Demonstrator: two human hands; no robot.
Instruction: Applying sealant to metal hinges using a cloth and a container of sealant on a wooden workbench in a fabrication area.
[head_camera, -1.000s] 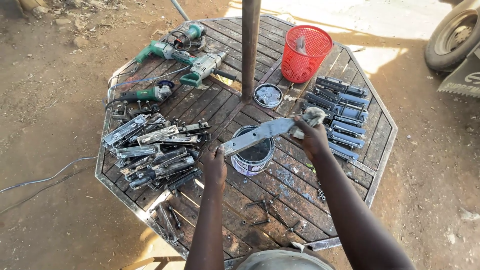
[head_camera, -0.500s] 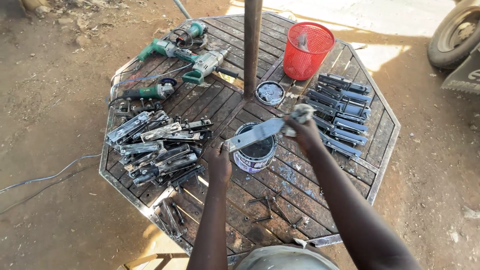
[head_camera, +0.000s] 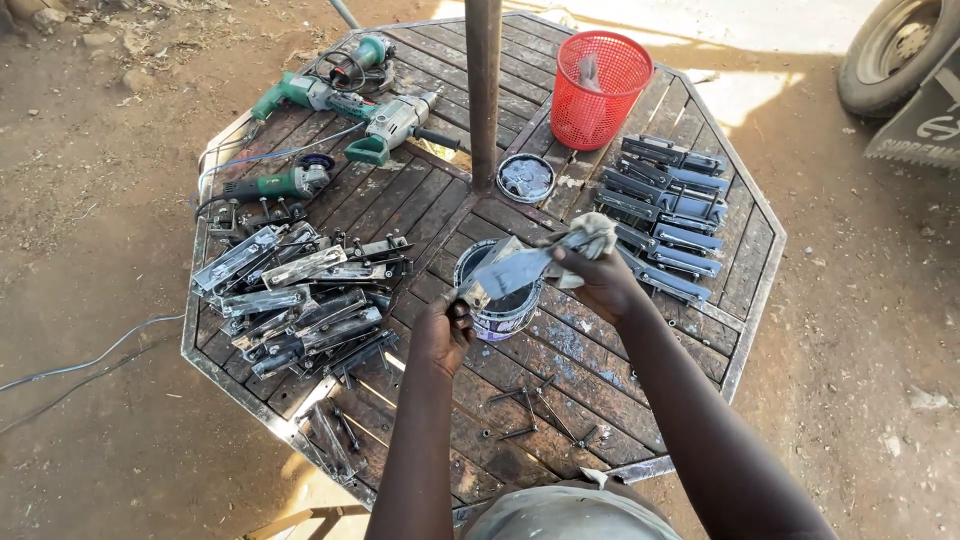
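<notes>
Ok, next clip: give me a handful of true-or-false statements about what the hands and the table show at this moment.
1. The left hand holds one end of a flat metal piece over an open paint can. True.
2. The right hand is empty. False: it presses a pale rag against the metal piece.
3. The red basket lies tipped on its side. False: it stands upright near the pole.
4. Green power tools lie at the far left of the table. True.
5. The can's lid sits on the can. False: it lies apart, by the pole's foot.
</notes>
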